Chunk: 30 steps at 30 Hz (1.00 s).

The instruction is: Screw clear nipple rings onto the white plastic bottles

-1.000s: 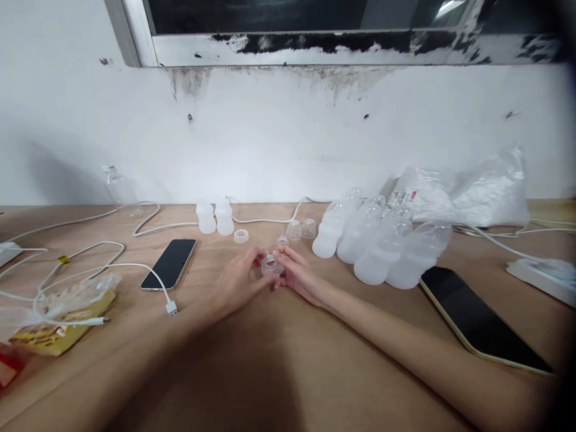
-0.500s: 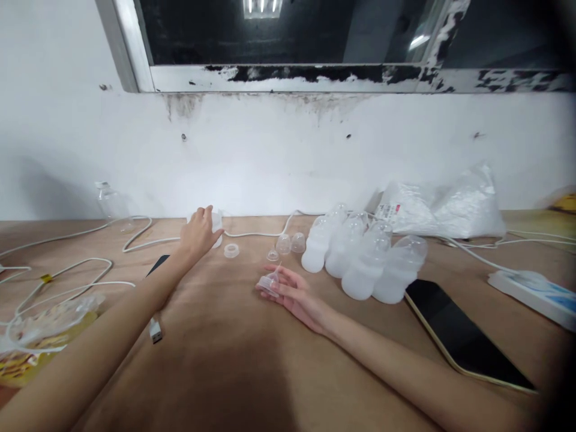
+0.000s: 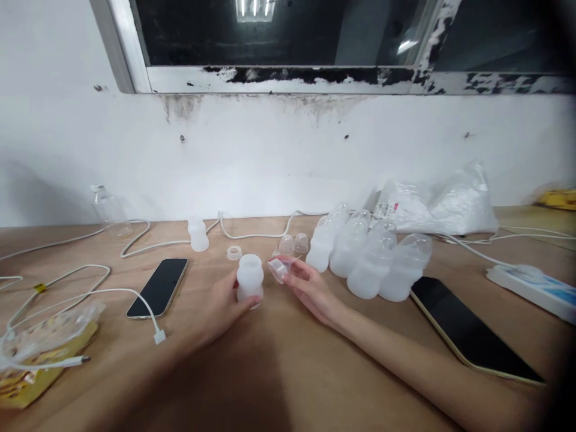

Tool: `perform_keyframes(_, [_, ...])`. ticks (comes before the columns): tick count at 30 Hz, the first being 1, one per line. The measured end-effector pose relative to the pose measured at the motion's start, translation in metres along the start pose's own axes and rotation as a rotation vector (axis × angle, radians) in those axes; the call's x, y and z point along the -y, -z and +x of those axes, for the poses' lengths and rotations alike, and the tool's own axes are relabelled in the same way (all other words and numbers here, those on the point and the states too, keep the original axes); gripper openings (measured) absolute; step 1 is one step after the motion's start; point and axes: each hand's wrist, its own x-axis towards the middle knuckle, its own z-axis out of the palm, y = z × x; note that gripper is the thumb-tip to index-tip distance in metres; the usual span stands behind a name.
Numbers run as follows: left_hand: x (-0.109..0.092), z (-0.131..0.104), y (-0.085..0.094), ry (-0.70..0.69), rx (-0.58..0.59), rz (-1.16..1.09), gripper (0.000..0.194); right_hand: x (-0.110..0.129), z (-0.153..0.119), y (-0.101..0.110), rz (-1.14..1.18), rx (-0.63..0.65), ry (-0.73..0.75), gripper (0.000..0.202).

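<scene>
My left hand [image 3: 229, 306] is wrapped round a frosted white baby bottle [image 3: 250, 277] with an uncovered mouth, held upright in front of me. Just right of it, my right hand [image 3: 310, 289] pinches a clear bottle nipple in a collar ring [image 3: 279, 270], tilted with its ring side toward the bottle. The two parts are apart. Behind them lie a loose collar ring [image 3: 234, 252] and two clear domed caps [image 3: 287, 245]; a smaller piece beside the caps is mostly hidden by my right fingers. Another white bottle [image 3: 198, 234] stands uncapped near the wall.
Several capped bottles [image 3: 365, 273] stand grouped at the right. Phones lie at the left [image 3: 158, 288] and the right [image 3: 472, 330]. White cables [image 3: 148, 243] cross the table. A plastic bag [image 3: 443, 207], a power strip [image 3: 533, 288], a clear bottle [image 3: 108, 207] and a yellow snack bag [image 3: 49, 360] lie around.
My left hand has come back from near the wall, bringing a bottle toward me. My right hand has shifted slightly right and up, turning the nipple and ring toward the bottle.
</scene>
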Motion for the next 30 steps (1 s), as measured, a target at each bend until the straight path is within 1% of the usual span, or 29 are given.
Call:
perform_keyframes(3, [-0.007,-0.001,0.008,-0.058,0.044,0.156,0.037,0.006,0.002,-0.001,-0.031,0.037,0.043,0.038])
perform_keyframes(5, [-0.006,-0.002,0.013,-0.089,0.04,0.203,0.043,0.009,0.003,0.001,-0.088,0.087,0.065,0.04])
perform_keyframes(7, [-0.003,-0.002,0.017,-0.093,0.087,0.21,0.048,0.011,0.003,0.004,-0.17,0.166,0.078,0.043])
perform_keyframes(9, [0.0,0.0,0.021,-0.058,0.197,0.158,0.049,0.014,0.002,0.007,-0.259,0.236,0.084,0.044])
perform_keyframes(10, [0.001,0.0,0.023,-0.015,0.277,0.104,0.048,0.016,0.001,0.009,-0.3,0.264,0.088,0.044])
perform_keyframes(13, [-0.002,0.002,0.028,0.175,0.5,-0.121,0.043,0.024,-0.001,0.011,-0.427,0.326,0.113,0.042])
perform_keyframes(14, [-0.004,0.002,0.029,0.215,0.55,-0.166,0.043,0.026,-0.001,0.01,-0.486,0.338,0.126,0.043])
perform_keyframes(15, [-0.006,0.002,0.029,0.216,0.578,-0.166,0.044,0.029,-0.002,0.009,-0.556,0.338,0.134,0.043])
perform_keyframes(16, [-0.008,0.001,0.029,0.175,0.575,-0.115,0.044,0.03,-0.002,0.008,-0.63,0.326,0.124,0.042])
perform_keyframes(17, [-0.009,0.0,0.028,0.097,0.542,-0.014,0.044,0.031,-0.003,0.006,-0.695,0.308,0.089,0.041])
perform_keyframes(19, [-0.01,-0.004,0.025,-0.115,0.41,0.268,0.046,0.031,-0.004,0.002,-0.764,0.289,-0.061,0.041])
perform_keyframes(21, [-0.007,-0.008,0.022,-0.307,0.298,0.509,0.049,0.03,-0.004,0.0,-0.762,0.321,-0.269,0.057])
perform_keyframes(22, [-0.005,-0.009,0.021,-0.375,0.274,0.585,0.05,0.03,-0.003,0.0,-0.752,0.353,-0.361,0.066])
perform_keyframes(23, [-0.003,-0.011,0.02,-0.418,0.265,0.634,0.051,0.031,-0.002,0.001,-0.747,0.381,-0.426,0.073])
perform_keyframes(24, [-0.002,-0.011,0.019,-0.441,0.261,0.658,0.051,0.033,-0.001,0.003,-0.749,0.392,-0.448,0.078])
perform_keyframes(25, [0.0,-0.011,0.019,-0.448,0.256,0.668,0.051,0.035,0.0,0.006,-0.756,0.384,-0.414,0.079])
perform_keyframes(26, [0.0,-0.011,0.02,-0.441,0.248,0.671,0.051,0.038,0.001,0.008,-0.767,0.371,-0.329,0.074])
perform_keyframes(28, [0.001,-0.009,0.021,-0.415,0.232,0.663,0.051,0.046,0.002,0.014,-0.799,0.379,-0.092,0.057])
perform_keyframes(30, [0.002,-0.006,0.023,-0.39,0.22,0.647,0.051,0.052,0.002,0.017,-0.856,0.466,0.107,0.066])
